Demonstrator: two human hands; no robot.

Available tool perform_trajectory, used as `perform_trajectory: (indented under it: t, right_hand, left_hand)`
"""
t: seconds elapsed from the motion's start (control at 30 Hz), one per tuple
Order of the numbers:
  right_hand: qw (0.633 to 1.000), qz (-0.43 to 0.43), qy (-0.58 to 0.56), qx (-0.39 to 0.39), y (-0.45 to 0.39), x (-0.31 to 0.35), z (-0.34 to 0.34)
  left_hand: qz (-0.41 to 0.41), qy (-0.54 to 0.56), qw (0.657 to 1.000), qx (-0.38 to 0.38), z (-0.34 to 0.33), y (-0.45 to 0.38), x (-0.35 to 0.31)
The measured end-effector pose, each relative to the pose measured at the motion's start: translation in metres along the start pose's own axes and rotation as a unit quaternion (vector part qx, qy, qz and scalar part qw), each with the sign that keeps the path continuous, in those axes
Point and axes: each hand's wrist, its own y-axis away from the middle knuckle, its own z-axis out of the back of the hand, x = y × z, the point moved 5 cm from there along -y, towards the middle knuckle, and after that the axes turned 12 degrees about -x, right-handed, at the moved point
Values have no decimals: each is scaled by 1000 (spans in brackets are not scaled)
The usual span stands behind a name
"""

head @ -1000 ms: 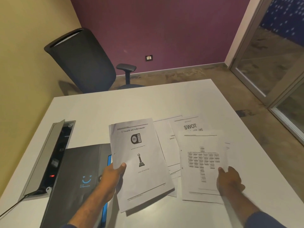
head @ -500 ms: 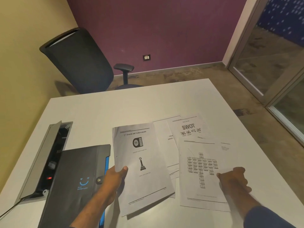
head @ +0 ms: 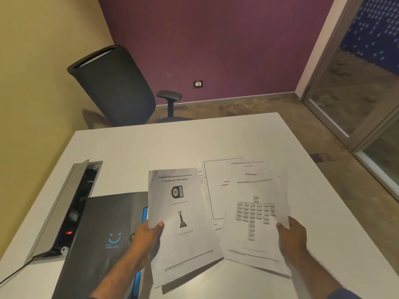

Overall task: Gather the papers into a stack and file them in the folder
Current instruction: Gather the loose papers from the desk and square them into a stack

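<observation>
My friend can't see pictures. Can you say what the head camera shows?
A person holds a printed page in each hand over a white table: the left hand grips an awards page, the right hand a chart page. More papers lie behind them, a dark folder lies at left, and a black chair stands beyond.

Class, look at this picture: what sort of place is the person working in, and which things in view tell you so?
Most likely a small office or meeting room. Clues: a white table with an open cable box set into it, a black office chair at the far side, and a glass partition on the right.
</observation>
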Motion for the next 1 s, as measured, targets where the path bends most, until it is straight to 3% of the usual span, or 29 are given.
perform_trajectory:
  t: [0.13,0.27,0.4,0.5,0.63,0.83,1.0]
  right_hand:
    - [988,141,35,57,20,57,3]
    - [932,322,140,86,43,132,5]
    - [911,376,121,117,71,196,6]
    - [929,339,36,142,85,223,7]
    - [948,198,-112,220,95,227,-3]
    - [958,90,-121,243,101,193,-26]
    - [943,28,-141,302,112,168,-42]
  left_hand:
    - [-27,-17,999,-33,11,-1,-4]
    - [-52,-7,997,-56,20,-2,-9]
    - [-59,-5,997,-43,18,2,-12]
    - [-65,9,997,-40,17,8,-16]
    - [-47,60,997,-1,14,17,-21]
    - [-16,167,972,162,-1,31,-33]
    - [-62,148,950,269,-16,54,-53]
